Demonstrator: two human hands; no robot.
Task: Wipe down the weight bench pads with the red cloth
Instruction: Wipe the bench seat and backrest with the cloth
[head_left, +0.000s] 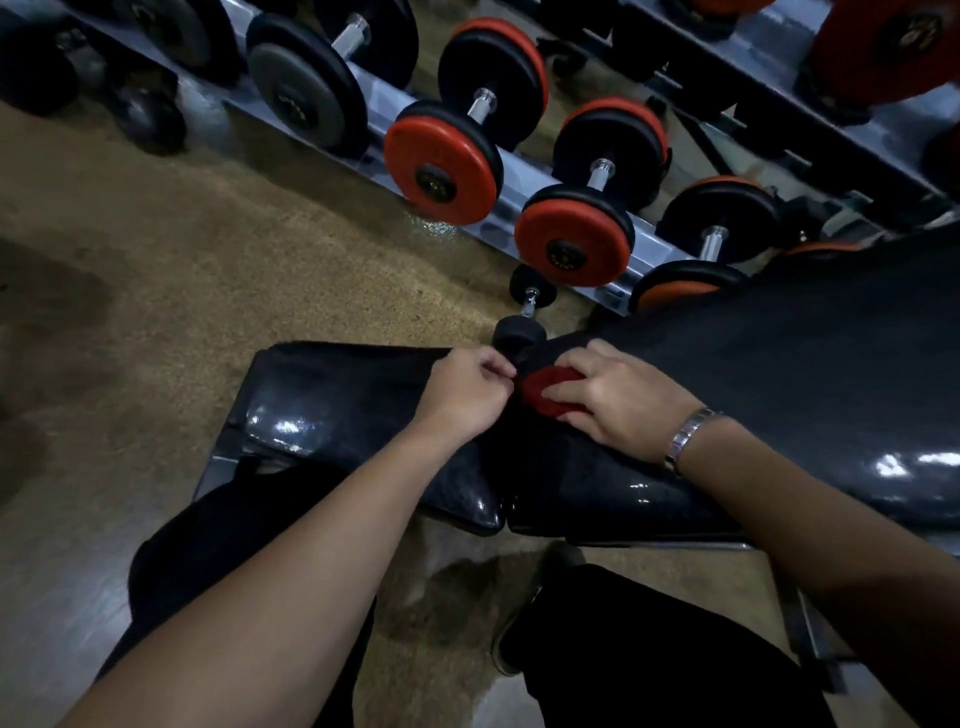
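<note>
1. The person leans over a black weight bench, both bare forearms reaching down to where its two pads meet.
2. The red cloth (540, 391) lies bunched on the near end of the long back pad (810, 384), just beside the gap that splits it from the seat pad (337, 400).
3. The right hand (618, 400) lies on top of the cloth. Its fingers and thumb are laid over the wad, only gently bent and a little apart, and red shows between them.
4. The left hand (467, 392) sits over the seat pad's far corner with its fingers curled in tight. The fingertips come right up to the cloth's left edge, but from here I cannot tell whether they pinch it or merely meet it.
5. A metal wristband (687, 437) circles the right wrist.
6. Both pads are glossy, with bright glints on their near edges.
7. A small black dumbbell (524, 317) lies on the floor (208, 260) just beyond the hands, close to the pads' far side.
8. Behind it runs a steel rack (374, 98) holding a row of dumbbells with black and orange-red ends.
9. Below the bench show the person's legs in dark trousers (649, 649).
</note>
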